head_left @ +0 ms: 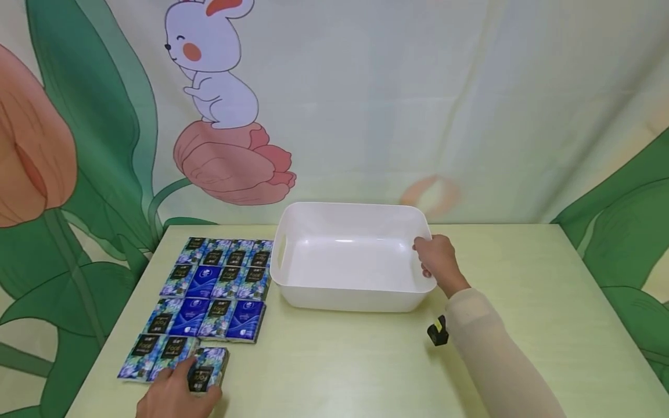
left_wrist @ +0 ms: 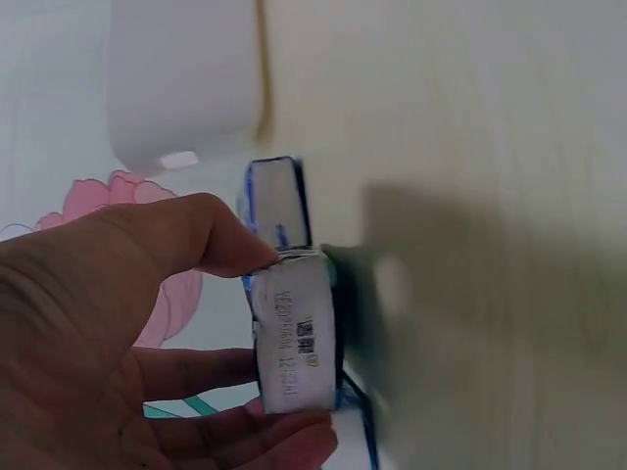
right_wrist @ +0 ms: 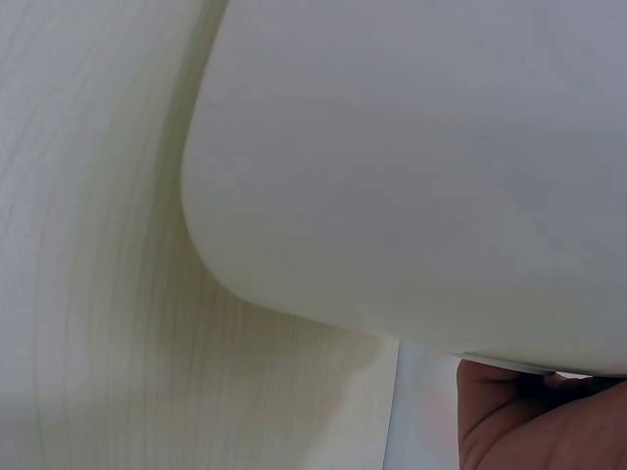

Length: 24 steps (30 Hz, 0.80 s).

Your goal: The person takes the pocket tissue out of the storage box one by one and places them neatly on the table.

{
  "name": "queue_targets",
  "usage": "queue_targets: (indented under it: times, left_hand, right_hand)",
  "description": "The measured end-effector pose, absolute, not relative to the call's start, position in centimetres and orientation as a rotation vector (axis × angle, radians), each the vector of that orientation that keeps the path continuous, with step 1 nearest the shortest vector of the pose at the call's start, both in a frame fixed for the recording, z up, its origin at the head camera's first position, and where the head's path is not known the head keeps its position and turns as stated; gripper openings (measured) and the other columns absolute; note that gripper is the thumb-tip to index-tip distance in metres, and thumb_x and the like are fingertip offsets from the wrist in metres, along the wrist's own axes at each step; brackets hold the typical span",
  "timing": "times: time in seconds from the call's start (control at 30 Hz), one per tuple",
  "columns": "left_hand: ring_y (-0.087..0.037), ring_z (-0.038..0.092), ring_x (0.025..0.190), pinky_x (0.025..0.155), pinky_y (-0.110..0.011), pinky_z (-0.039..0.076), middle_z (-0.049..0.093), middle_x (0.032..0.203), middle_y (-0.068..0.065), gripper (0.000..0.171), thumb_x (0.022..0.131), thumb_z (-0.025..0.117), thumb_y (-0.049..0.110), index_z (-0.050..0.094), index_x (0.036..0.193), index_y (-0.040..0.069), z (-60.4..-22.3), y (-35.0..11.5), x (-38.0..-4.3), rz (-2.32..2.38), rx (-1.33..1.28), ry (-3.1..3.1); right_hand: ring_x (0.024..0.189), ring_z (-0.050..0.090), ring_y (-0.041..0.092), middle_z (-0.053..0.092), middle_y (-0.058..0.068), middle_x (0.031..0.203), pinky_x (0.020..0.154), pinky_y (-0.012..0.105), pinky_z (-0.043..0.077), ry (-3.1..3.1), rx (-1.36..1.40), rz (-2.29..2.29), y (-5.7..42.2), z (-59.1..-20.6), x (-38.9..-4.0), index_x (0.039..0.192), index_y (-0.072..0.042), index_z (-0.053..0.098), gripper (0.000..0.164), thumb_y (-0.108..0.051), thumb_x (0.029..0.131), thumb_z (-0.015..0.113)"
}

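My left hand pinches a floral tissue pack between thumb and fingers, at the near end of several rows of packs. In the left wrist view, the white printed end of that tissue pack faces the camera. On the right, my right hand grips the side handle of a white plastic bin, its fingers curled over the wall. The bin's inside holds nothing. In the right wrist view, the bin's outer wall fills most of the picture and hides part of the hand.
The other tissue packs, floral and plain blue, lie in close rows left of the bin. Pale wood-grain tabletop stretches in front and to the right. A printed curtain hangs behind the table. A black wrist device sits by the right sleeve.
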<state>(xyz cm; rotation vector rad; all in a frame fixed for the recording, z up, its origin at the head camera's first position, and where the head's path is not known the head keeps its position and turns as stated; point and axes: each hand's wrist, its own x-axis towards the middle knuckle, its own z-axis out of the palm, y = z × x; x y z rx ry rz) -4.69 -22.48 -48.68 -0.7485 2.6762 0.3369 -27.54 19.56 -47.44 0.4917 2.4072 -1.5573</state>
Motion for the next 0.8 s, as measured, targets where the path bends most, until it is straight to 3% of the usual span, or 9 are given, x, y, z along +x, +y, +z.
queue_targets:
  times: [0.5, 0.67, 0.8]
  left_hand:
    - [-0.050, 0.054, 0.099, 0.088, -0.058, 0.048, 0.052, 0.106, -0.033, 0.066, 0.081, 0.077, 0.041, 0.064, 0.122, -0.009, -49.8, -21.8, -5.1, 0.129, -0.580, 2.894]
    - [-0.047, 0.055, 0.100, 0.086, -0.061, 0.047, 0.056, 0.108, -0.029, 0.062, 0.085, 0.076, 0.043, 0.066, 0.122, -0.006, -48.0, -19.7, -6.0, 0.294, -0.457, 3.021]
    - [-0.046, 0.054, 0.114, 0.093, -0.064, 0.043, 0.057, 0.123, -0.026, 0.069, 0.092, 0.066, 0.054, 0.062, 0.134, 0.000, -45.7, -17.3, -8.0, 0.513, -0.293, 3.142]
  right_hand:
    - [0.048, 0.039, 0.010, 0.044, 0.001, 0.062, 0.046, 0.024, 0.038, 2.322, 0.479, -1.666, 20.4, -47.9, -26.9, 0.109, 0.003, 0.059, 0.033, -0.027, 0.099, 0.049]
    - [0.051, 0.044, 0.009, 0.046, 0.000, 0.064, 0.050, 0.022, 0.044, 2.159, 0.440, -1.776, 21.7, -47.3, -26.5, 0.114, 0.005, 0.058, 0.047, -0.040, 0.102, 0.053]
    - [0.062, 0.060, 0.014, 0.062, 0.006, 0.075, 0.063, 0.028, 0.055, 2.317, 0.383, -1.634, 22.9, -46.3, -26.3, 0.112, 0.005, 0.062, 0.064, -0.057, 0.099, 0.051]
